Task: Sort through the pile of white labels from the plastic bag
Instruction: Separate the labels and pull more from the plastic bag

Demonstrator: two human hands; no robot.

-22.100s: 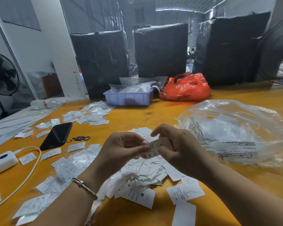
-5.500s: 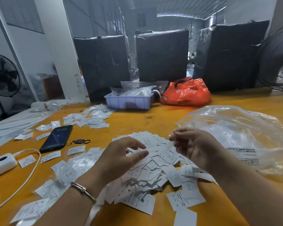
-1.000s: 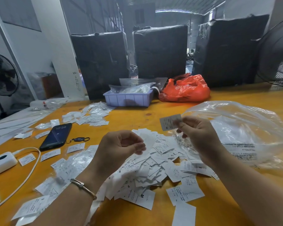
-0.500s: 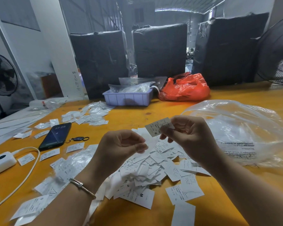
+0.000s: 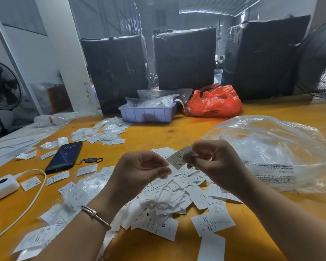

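A pile of white labels (image 5: 169, 194) printed with size letters lies on the orange table (image 5: 158, 134) just below my hands. My right hand (image 5: 216, 162) pinches one label marked M (image 5: 178, 157) and holds it tilted above the pile. My left hand (image 5: 139, 170) hovers close beside that label with fingers curled and thumb against the index finger; I see nothing in it. The large clear plastic bag (image 5: 271, 151) lies crumpled to the right of my right hand.
Loose labels (image 5: 102, 134) and clear sleeves are scattered to the left around a black phone (image 5: 64, 157), a key fob (image 5: 91, 160) and a white power bank (image 5: 0, 187) with its cable. A lilac tray (image 5: 147, 114) and a red bag (image 5: 213, 102) stand behind.
My right hand has brought the pinched label down and left, closer to my left hand. My left hand has stayed in place above the pile.
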